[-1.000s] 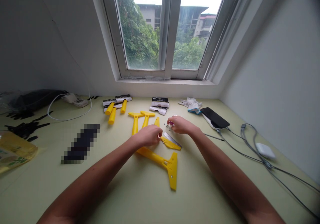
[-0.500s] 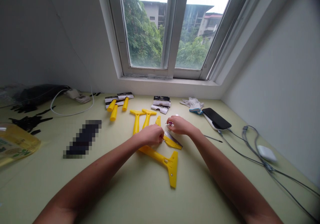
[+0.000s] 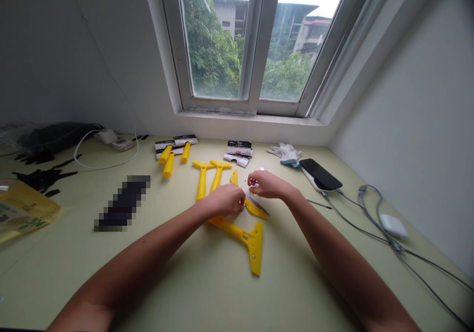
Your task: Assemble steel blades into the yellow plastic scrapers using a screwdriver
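My left hand [image 3: 227, 198] is closed, its fingertips pinched at the left end of a yellow scraper head piece [image 3: 255, 210] with a metal blade along its upper edge. A small silver screw [image 3: 244, 204] shows by those fingertips. Just to the right, my right hand [image 3: 268, 184] has its fingers curled around a small purple-and-white thing [image 3: 254, 182], too small to name. Under my left wrist lies a yellow scraper handle [image 3: 229, 228] with its wide head [image 3: 255, 250] toward me. Two more yellow scraper handles [image 3: 202, 179] lie behind, next to a small yellow piece [image 3: 234, 177].
Yellow grips [image 3: 168, 165] and black-and-white cards [image 3: 239, 147] lie at the back. White gloves [image 3: 285, 153], a phone [image 3: 320, 173], cables [image 3: 396, 245] and a white case [image 3: 393, 226] are on the right. A yellow liquid bottle [image 3: 25, 211] and black strips [image 3: 42, 178] are on the left.
My left hand has shifted slightly right and up along the blade piece. My right hand stays almost in place. The view has tilted a little.
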The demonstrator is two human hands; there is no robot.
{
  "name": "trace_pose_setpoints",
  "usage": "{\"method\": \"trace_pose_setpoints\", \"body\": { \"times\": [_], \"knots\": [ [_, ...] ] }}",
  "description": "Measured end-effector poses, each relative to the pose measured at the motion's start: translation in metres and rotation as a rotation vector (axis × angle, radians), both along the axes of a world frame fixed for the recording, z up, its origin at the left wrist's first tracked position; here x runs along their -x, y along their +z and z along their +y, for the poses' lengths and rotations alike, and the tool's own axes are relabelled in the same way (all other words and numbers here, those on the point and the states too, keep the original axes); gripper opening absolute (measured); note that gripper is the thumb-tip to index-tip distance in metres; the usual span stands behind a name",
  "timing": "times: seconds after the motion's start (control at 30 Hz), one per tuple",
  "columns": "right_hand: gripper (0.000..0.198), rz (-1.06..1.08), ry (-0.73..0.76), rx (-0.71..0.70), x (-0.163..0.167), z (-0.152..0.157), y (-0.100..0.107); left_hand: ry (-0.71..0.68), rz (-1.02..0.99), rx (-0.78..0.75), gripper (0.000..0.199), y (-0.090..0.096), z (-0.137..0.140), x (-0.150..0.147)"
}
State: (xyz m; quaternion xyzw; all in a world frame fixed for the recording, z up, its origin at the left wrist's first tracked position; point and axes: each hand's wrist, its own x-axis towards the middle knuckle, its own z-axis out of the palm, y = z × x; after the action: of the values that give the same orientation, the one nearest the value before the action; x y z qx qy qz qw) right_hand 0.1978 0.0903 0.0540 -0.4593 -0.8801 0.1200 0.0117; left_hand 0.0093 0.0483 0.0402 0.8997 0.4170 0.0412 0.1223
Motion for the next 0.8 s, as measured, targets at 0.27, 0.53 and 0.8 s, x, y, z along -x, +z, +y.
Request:
{"method": "trace_pose_setpoints", "body": {
  "times": [0.27, 0.53, 0.8],
  "knots": [
    [0.043, -0.126, 0.084, 0.186, 0.013, -0.02, 0.011, -0.011, 0.004, 0.001, 0.019, -0.004, 0.002, 0.0],
    [0.028, -0.15, 0.092, 0.194, 0.011, -0.02, 0.01, -0.015, -0.008, -0.006, 0.021, -0.007, 0.003, 0.001],
    [0.023, -0.115, 0.104, 0.236, 0.005, -0.016, 0.014, 0.021, -0.023, -0.041, 0.023, -0.011, 0.001, -0.008]
  ]
}}
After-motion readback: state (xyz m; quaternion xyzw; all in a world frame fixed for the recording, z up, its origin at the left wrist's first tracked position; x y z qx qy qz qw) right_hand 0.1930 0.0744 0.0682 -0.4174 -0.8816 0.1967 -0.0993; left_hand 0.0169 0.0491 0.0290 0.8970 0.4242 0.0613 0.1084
